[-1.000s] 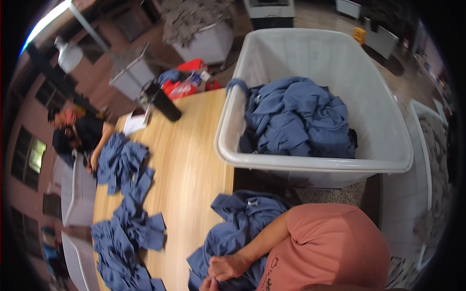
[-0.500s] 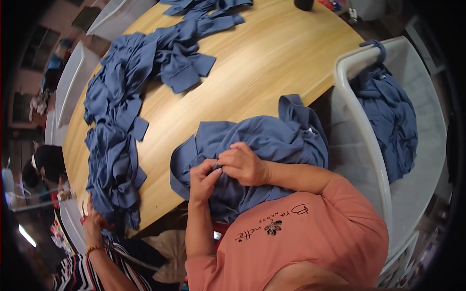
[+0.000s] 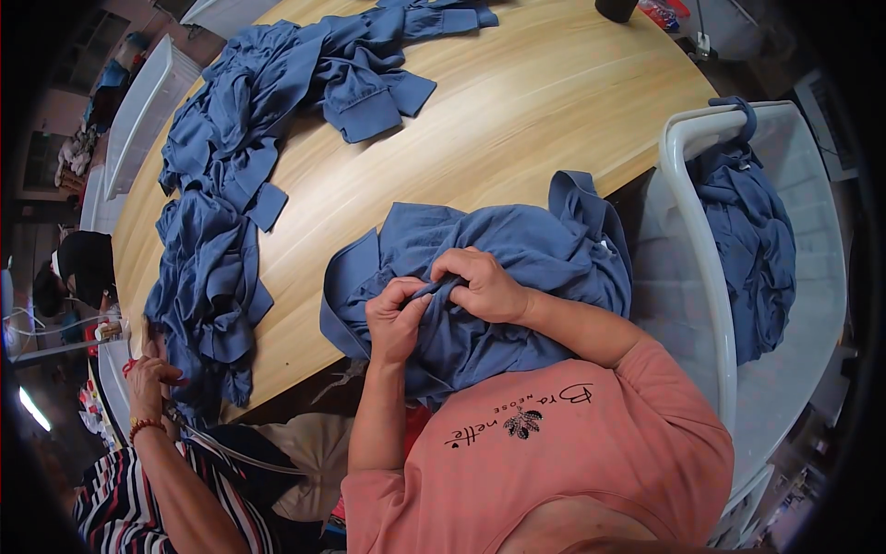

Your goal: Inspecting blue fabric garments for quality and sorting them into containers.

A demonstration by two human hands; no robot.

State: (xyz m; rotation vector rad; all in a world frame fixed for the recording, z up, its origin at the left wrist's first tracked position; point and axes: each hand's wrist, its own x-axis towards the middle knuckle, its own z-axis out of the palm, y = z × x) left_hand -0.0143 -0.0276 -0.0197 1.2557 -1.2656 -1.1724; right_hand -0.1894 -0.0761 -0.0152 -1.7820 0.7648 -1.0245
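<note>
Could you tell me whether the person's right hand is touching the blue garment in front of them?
Touching: the head view shows the right hand pinching a fold of the blue garment.

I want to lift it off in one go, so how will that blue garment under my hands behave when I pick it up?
The blue garment is probably floppy: it lies in folds on the wooden table. It likely sags and trails from wherever the left hand and right hand pinch it. Probably light, not slippery.
</note>
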